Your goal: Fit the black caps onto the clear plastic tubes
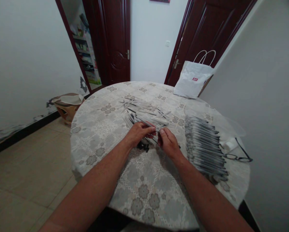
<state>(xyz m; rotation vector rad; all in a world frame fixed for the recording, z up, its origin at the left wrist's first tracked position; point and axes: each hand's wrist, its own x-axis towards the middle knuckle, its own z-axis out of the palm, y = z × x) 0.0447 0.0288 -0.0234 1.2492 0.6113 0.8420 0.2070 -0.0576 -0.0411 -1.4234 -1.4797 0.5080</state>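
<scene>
Over the middle of the round table, my left hand (140,132) is closed, its thumb and fingers pinching a slim pale pen (149,123). My right hand (168,141) is close beside it, with thumb and index finger closed around the near end of what looks like the same pen. Small black pen caps (143,147) lie beneath my left hand. Just beyond both hands spreads a loose pile of thin clear and dark pen parts (141,108). Exactly what sits between the right fingertips is partly hidden.
To the right, a neat stack of dark-tipped pens (204,148) lies beside eyeglasses (238,158) and a white roll (230,145). A white paper bag (194,79) stands at the back right. A patterned cloth (144,196) covers the table; a stool (68,104) stands left.
</scene>
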